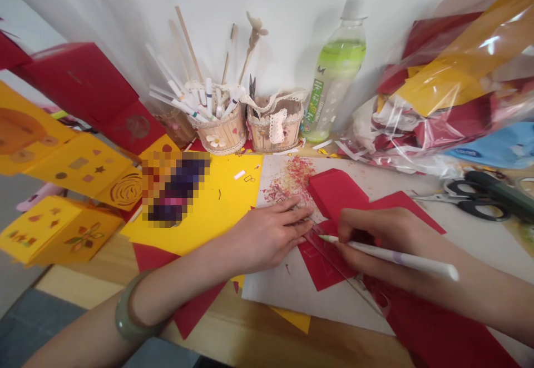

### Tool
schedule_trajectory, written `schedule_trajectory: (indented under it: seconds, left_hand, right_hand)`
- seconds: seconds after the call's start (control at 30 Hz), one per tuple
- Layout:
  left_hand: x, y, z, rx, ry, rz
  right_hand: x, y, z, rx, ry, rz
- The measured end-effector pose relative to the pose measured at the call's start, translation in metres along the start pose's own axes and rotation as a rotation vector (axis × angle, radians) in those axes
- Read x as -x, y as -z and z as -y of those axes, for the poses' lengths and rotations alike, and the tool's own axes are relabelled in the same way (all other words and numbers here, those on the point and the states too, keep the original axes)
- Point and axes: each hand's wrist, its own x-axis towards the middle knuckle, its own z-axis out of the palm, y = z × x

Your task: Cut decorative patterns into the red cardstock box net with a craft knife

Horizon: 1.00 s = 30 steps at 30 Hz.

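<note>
My left hand (271, 232) lies with its fingers stretched over a thin, clear ruler-like strip (331, 257) on a folded red paper piece (319, 273). In my closed right hand (375, 240) is a slim white pen (409, 259), its pale green tip pointing left towards my left fingertips. The right fingers rest close to the strip; whether they touch it I cannot tell. A red paper flap (336, 190) stands up behind both hands. Beneath is a grey-white board (275, 296), with red and yellow paper crumbs (298, 176) scattered at its back.
Yellow sheets (225, 195) lie left of the board. Cut-out paper boxes (45, 229) stand at far left. Along the wall are a pen basket (221, 134), a second basket (275, 129) and a green drink bottle (336, 73). Scissors (471, 197) and a plastic bag (450, 95) are right.
</note>
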Motion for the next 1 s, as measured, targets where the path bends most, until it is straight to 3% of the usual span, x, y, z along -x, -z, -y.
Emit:
schedule_trajectory:
  seconds: [0.37,0.73,1.0]
  left_hand:
    - [0.001,-0.001,0.0,-0.024,-0.011,-0.069]
    - [0.0,-0.003,0.0,-0.021,-0.018,-0.082]
    - [-0.002,0.0,-0.002,0.009,-0.014,-0.064]
  right_hand:
    - [-0.001,0.002,0.004,0.092,0.029,0.049]
    - [-0.012,0.005,0.011,0.024,0.12,0.103]
    - [-0.034,0.003,0.016,0.14,0.265,-0.011]
